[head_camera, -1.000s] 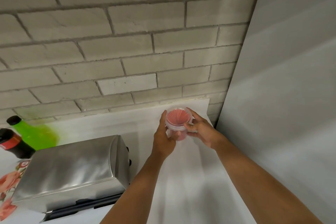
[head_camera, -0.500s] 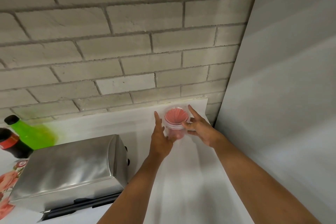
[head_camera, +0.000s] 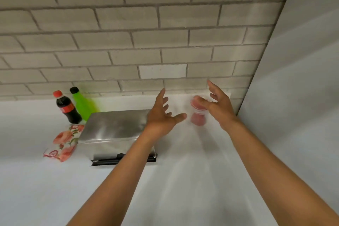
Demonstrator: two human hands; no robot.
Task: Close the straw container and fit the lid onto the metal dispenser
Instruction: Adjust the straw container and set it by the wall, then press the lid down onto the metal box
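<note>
A clear round straw container (head_camera: 198,115) full of red straws stands on the white counter near the back right corner, blurred by motion. My right hand (head_camera: 220,105) is open just to its right, with a finger over the container's top rim. Left of the container, my left hand (head_camera: 162,115) hovers apart from it with fingers spread, over the right end of the metal dispenser (head_camera: 113,130). That box-shaped steel dispenser lies at centre left, with a dark slot along its front. Whether the container's lid is on cannot be told.
A cola bottle (head_camera: 67,107) and a green bottle (head_camera: 82,103) stand behind the dispenser against the brick wall. A flowered packet (head_camera: 64,142) lies left of the dispenser. A grey panel (head_camera: 293,97) closes off the right side of the white counter (head_camera: 183,189).
Both hands have let go of the straw container and opened. The left hand has drawn away to the left. The view has shifted, bringing the bottles and packet into sight.
</note>
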